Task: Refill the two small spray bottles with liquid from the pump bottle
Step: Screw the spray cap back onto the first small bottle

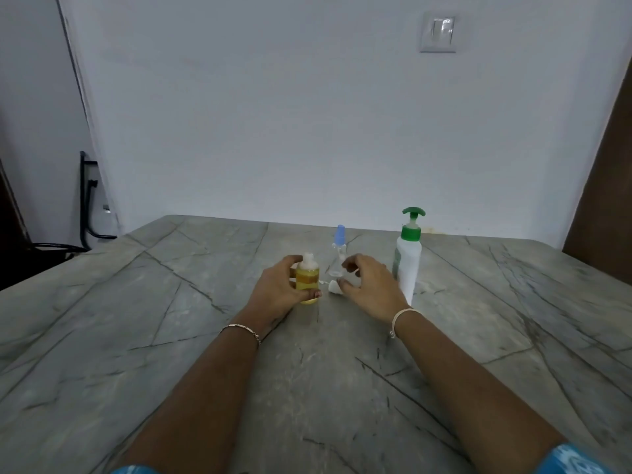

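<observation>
One yellow bottle [307, 279], likely light and slick, sits in the left hand's [278, 289] mid-body grip; right hand [371, 285] hovers empty, slack.

table [342, 371], pump bottle [407, 265], yellow bottle [307, 278], clear bottle [338, 258]

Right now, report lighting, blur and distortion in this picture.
Head view: flat, dim, bluish light with faint shadows; glare on the white wall switch plate; the grey stone table has wide-angle bowed edges; the clear small spray bottle with blue cap looks soft, nearly lost against the table.
</observation>
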